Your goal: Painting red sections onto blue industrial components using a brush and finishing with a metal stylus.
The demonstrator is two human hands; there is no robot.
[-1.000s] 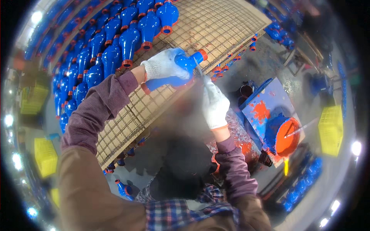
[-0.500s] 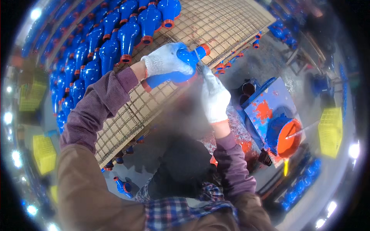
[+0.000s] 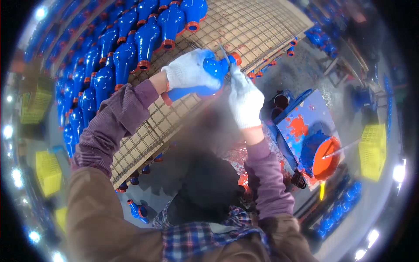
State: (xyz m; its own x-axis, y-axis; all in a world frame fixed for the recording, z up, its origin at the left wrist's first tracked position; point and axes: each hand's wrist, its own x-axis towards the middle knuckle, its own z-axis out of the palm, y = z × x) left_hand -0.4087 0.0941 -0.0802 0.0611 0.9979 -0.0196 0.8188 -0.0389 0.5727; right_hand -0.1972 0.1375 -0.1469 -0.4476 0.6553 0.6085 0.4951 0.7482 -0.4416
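My left hand [image 3: 187, 70], in a white knitted glove smudged with blue, is closed round a glossy blue pipe fitting [image 3: 212, 67] with red-painted ends. The fitting is held above a wire-mesh rack, one red end up to the right and the other below my wrist. My right hand [image 3: 245, 99], also gloved in white, pinches a thin, narrow tool [image 3: 224, 52] whose kind I cannot make out. That tool crosses the fitting's neck just short of the red end. The right fingertips sit close against the neck, and part of the tool's grip is hidden.
Rows of similar blue fittings [image 3: 124, 61] stand on the wire-mesh rack [image 3: 257, 26] at the left. To my right, a bucket of red paint [image 3: 327, 157] with a stick in it rests by a paint-splashed board [image 3: 321, 107]. Yellow crates [image 3: 373, 150] stand at both sides. One fitting [image 3: 137, 211] lies on the floor.
The tool has swung from lying flat across the neck to pointing further up and away. My right hand has shifted slightly; the left keeps its hold on the fitting.
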